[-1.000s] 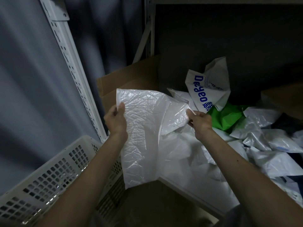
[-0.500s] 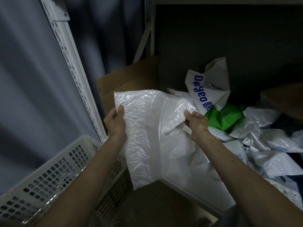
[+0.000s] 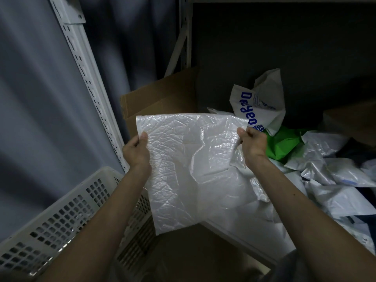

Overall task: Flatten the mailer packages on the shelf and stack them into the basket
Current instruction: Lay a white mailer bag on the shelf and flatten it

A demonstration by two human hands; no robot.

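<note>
You are pinching a white mailer (image 3: 189, 169) flat between left hand (image 3: 135, 151) and right hand (image 3: 253, 145); crumpled mailers (image 3: 329, 176) at right are awaiting flattening, the lower-left basket (image 3: 61, 218) awaiting stacking.

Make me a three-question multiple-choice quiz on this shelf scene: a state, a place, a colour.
1. How is the white crinkled plastic mailer held? A) crumpled in one fist B) lying in a basket C) spread between the left hand and right hand
2. Where is the white perforated plastic basket? A) lower left of the mailer B) on a top shelf C) behind the pile
3. What colour is the crumpled plastic bag beside the right hand? A) red B) green C) yellow
Answers: 1 C, each hand pinches an upper edge; 2 A, it sits under the left forearm; 3 B, bright green shows there.
</note>
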